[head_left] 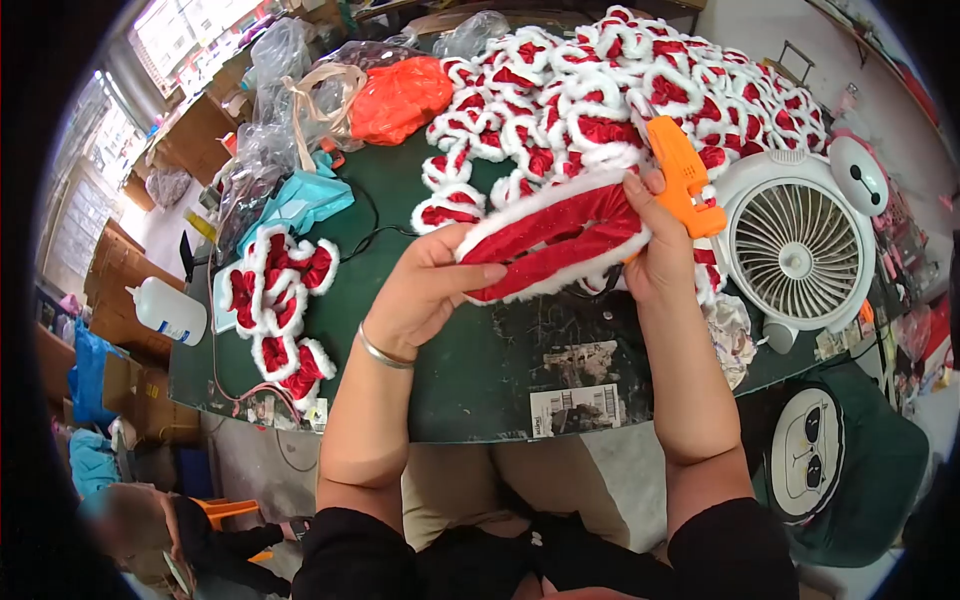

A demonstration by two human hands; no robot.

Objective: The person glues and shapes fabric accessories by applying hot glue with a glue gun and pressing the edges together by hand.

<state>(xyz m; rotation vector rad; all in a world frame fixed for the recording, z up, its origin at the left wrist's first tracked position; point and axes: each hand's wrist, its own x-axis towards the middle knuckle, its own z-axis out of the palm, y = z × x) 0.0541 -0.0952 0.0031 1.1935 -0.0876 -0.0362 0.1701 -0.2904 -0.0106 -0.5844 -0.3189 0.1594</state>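
Observation:
A red fabric band with white fluffy trim (560,262) is stretched between my hands above the table, a slit showing along its middle. My left hand (430,285) pinches the left end, thumb on the red cloth. My right hand (660,235) grips the right end with the thumb in front. An orange glue gun (682,170) also rests in my right hand, nozzle pointing up and away; its handle is mostly hidden behind the hand and band. Close behind lies a big pile of similar red and white fluffy pieces (590,90).
Several red and white pieces (283,300) lie at the left of the green table (450,390). A white fan (797,240) stands at right. An orange-red plastic bag (400,100), blue bag (300,205) and white bottle (167,311) are at left. A person (200,540) sits lower left.

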